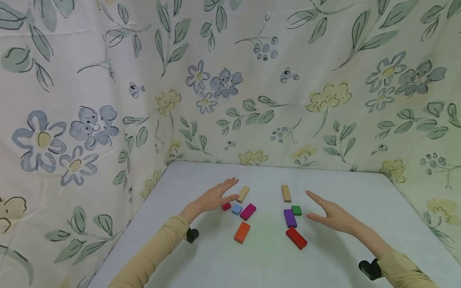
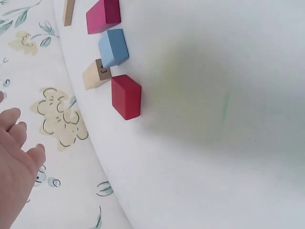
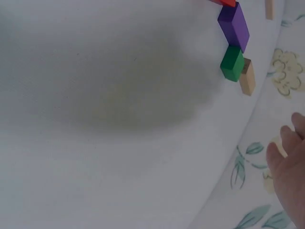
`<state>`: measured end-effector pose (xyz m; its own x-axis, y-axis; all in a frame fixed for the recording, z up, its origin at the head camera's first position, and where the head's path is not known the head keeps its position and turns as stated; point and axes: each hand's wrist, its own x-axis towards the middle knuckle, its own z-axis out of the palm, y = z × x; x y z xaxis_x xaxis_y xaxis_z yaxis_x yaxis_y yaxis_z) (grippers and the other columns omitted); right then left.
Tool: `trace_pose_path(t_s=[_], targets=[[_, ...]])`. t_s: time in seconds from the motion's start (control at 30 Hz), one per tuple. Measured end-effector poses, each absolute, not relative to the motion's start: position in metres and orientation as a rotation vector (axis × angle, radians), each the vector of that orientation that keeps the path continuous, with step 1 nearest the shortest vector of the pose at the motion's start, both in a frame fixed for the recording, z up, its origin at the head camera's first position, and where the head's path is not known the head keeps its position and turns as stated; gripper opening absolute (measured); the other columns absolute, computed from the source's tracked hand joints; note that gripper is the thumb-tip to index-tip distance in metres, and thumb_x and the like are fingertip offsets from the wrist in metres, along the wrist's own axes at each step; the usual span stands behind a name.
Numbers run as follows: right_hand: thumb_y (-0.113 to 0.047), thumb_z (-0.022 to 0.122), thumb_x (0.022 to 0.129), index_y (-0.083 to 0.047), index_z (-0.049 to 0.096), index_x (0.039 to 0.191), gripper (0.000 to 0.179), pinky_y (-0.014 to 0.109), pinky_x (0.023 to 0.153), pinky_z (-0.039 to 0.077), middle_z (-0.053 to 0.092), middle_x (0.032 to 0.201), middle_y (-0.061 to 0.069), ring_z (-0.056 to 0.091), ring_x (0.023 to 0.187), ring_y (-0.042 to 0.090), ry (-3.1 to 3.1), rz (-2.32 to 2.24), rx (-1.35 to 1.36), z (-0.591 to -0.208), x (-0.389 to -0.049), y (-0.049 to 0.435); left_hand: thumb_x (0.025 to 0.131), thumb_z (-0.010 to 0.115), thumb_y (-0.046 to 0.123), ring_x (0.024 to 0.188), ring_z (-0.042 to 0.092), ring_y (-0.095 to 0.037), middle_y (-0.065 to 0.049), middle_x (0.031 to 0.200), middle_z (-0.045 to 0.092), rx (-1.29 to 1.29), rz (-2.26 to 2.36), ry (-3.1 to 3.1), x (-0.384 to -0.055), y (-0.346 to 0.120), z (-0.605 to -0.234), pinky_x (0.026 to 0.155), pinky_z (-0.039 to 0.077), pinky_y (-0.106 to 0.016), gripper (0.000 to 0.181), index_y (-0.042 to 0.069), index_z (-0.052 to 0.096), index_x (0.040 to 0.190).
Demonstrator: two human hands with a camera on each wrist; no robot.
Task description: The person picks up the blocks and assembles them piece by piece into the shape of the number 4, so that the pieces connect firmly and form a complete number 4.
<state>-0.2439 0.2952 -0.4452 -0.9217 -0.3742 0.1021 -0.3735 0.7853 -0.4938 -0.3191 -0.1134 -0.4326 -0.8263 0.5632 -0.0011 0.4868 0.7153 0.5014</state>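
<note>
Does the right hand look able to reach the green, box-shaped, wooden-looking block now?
Likely yes: the right hand is empty, and nothing stands between it and the green block. The purple, oblong, wooden-looking block lies on the side away from that hand, so seems unlikely to hinder.

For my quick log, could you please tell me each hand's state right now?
Left hand: open, holding nothing.
Right hand: open, holding nothing.
</note>
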Motion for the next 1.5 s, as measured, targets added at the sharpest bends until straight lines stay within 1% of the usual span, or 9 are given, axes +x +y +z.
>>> trace_pose_path(t_s=[0.2, 0.33, 0.4, 0.63, 0.9, 1.0, 1.17, 1.3, 1.5], targets=[[-0.036, 0.069, 0.085, -0.009, 0.035, 0.146, 0.075, 0.051, 0.093, 0.047, 0.044, 0.145, 0.019, 0.045, 0.128, 0.041, 2.948, -0.77, -0.72, -0.45, -0.241, 0.29, 0.092, 0.052, 0.051, 0.147, 0.019, -0.019, 0.005, 0.158, 0.022, 0.919, 0.859, 2.667, -0.308, -0.107, -0.436, 0.116, 0.023, -0.046, 0.07, 0.024, 0.025, 0.151], [-0.031, 0.071, 0.083, -0.008, 0.04, 0.144, 0.071, 0.048, 0.092, 0.049, 0.05, 0.14, 0.016, 0.051, 0.124, 0.037, 2.939, -0.747, -0.821, -0.452, -0.238, 0.288, 0.092, 0.056, 0.047, 0.145, 0.025, -0.015, 0.005, 0.157, 0.026, 0.971, 0.884, 2.616, -0.301, -0.104, -0.439, 0.113, 0.03, -0.04, 0.07, 0.023, 0.027, 0.151], [-0.03, 0.072, 0.083, -0.007, 0.043, 0.142, 0.069, 0.047, 0.09, 0.049, 0.053, 0.138, 0.016, 0.053, 0.121, 0.036, 2.916, -0.748, -0.872, -0.453, -0.236, 0.287, 0.092, 0.058, 0.045, 0.142, 0.03, -0.015, 0.005, 0.155, 0.03, 0.993, 0.893, 2.591, -0.296, -0.102, -0.439, 0.111, 0.033, -0.041, 0.068, 0.024, 0.029, 0.15], [-0.025, 0.071, 0.084, -0.004, 0.047, 0.138, 0.063, 0.047, 0.088, 0.051, 0.057, 0.133, 0.016, 0.054, 0.118, 0.037, 2.786, -0.774, -0.979, -0.454, -0.23, 0.28, 0.09, 0.063, 0.037, 0.135, 0.042, -0.018, 0.002, 0.147, 0.045, 1.051, 0.904, 2.533, -0.286, -0.1, -0.443, 0.106, 0.04, -0.042, 0.06, 0.019, 0.042, 0.144], [-0.027, 0.074, 0.082, 0.0, 0.053, 0.132, 0.06, 0.051, 0.085, 0.051, 0.058, 0.131, 0.019, 0.056, 0.113, 0.041, 2.622, -0.838, -0.947, -0.458, -0.229, 0.275, 0.089, 0.065, 0.035, 0.123, 0.053, -0.023, -0.001, 0.134, 0.058, 1.062, 0.89, 2.451, -0.285, -0.104, -0.462, 0.097, 0.048, -0.042, 0.054, 0.013, 0.052, 0.137], [-0.029, 0.075, 0.08, 0.001, 0.055, 0.129, 0.061, 0.049, 0.085, 0.051, 0.06, 0.127, 0.02, 0.057, 0.111, 0.04, 2.591, -0.84, -0.964, -0.462, -0.229, 0.274, 0.089, 0.066, 0.032, 0.122, 0.055, -0.021, -0.002, 0.13, 0.062, 1.07, 0.913, 2.403, -0.283, -0.106, -0.467, 0.098, 0.048, -0.039, 0.051, 0.013, 0.054, 0.135], [-0.03, 0.075, 0.08, 0.0, 0.057, 0.128, 0.06, 0.045, 0.085, 0.052, 0.062, 0.125, 0.019, 0.059, 0.109, 0.037, 2.566, -0.838, -0.976, -0.467, -0.23, 0.275, 0.088, 0.068, 0.029, 0.122, 0.054, -0.016, -0.001, 0.129, 0.061, 1.042, 0.932, 2.365, -0.281, -0.109, -0.476, 0.1, 0.046, -0.034, 0.05, 0.012, 0.056, 0.133], [-0.03, 0.076, 0.078, -0.001, 0.058, 0.128, 0.06, 0.044, 0.085, 0.052, 0.063, 0.124, 0.017, 0.059, 0.11, 0.036, 2.554, -0.837, -0.951, -0.47, -0.23, 0.274, 0.085, 0.071, 0.03, 0.121, 0.055, -0.015, 0.0, 0.13, 0.061, 1.015, 0.923, 2.371, -0.279, -0.111, -0.48, 0.099, 0.046, -0.03, 0.053, 0.013, 0.056, 0.133], [-0.029, 0.079, 0.076, -0.001, 0.057, 0.129, 0.064, 0.042, 0.085, 0.053, 0.063, 0.123, 0.015, 0.059, 0.109, 0.033, 2.562, -0.825, -0.95, -0.475, -0.23, 0.272, 0.081, 0.075, 0.029, 0.122, 0.055, -0.015, -0.004, 0.133, 0.059, 1.05, 0.942, 2.365, -0.279, -0.113, -0.49, 0.1, 0.044, -0.025, 0.06, 0.009, 0.055, 0.134]])
